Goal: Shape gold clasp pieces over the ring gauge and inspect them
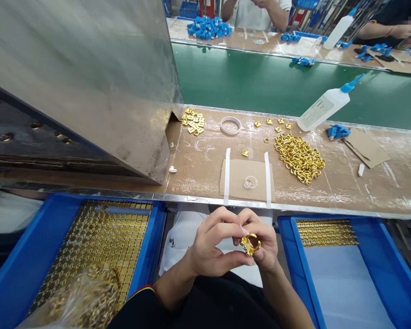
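Note:
My left hand (215, 244) and my right hand (263, 235) meet over my lap, just in front of the bench edge. Between their fingertips they pinch a gold ring (250, 246), its open band turned to the right. The left fingers and thumb press its left side; right fingers grip it from behind. Beyond my hands lies a cardboard pad (239, 180) under two white strips, with a small clear round dish (250, 182) on it. A heap of gold rings (299, 157) sits to the right, and square gold pieces (193, 122) lie in a cluster at the left.
A metal machine housing (123, 91) blocks the left. Blue trays flank me: the left tray (147, 256) holds rows of gold pieces, the right tray (296, 269) several rows. A white bottle (324, 109) leans near the green belt (246, 77). Other people work across it.

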Demonstrator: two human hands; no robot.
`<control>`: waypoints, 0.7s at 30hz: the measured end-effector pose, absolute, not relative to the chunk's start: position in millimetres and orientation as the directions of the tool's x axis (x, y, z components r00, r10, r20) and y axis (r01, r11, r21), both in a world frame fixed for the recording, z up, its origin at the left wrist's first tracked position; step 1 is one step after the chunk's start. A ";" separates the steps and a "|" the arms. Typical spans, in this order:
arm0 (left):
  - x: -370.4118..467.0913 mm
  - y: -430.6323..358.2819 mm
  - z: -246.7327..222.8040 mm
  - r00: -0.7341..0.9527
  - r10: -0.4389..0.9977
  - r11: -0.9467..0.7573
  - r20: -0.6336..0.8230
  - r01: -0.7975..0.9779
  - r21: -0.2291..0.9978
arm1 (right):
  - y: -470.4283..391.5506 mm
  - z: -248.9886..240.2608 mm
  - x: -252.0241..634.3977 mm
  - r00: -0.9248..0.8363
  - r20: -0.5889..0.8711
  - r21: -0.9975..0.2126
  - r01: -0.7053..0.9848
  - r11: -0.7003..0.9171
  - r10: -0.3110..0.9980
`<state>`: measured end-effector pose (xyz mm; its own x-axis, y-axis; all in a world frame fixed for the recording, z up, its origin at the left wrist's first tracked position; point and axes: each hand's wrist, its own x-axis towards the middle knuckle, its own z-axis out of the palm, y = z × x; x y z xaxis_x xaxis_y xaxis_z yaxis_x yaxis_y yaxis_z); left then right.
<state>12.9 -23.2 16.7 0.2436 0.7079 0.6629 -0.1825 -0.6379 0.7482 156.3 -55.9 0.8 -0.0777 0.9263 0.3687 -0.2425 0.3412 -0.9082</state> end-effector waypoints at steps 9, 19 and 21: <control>1.2 -17.7 6.8 0.271 0.727 -0.613 0.631 -0.159 0.774 | -56.1 9.7 193.4 0.105 0.481 -0.866 0.211 0.453 0.871; -43.9 -7.2 -25.1 0.269 0.864 -0.459 0.425 0.076 0.885 | 38.4 -27.4 286.8 0.316 0.399 -0.531 0.845 -0.064 0.860; -46.2 -7.2 -24.7 0.293 0.868 -0.452 0.402 0.125 0.883 | 68.1 -31.6 280.7 0.288 0.356 -0.482 0.872 -0.090 0.889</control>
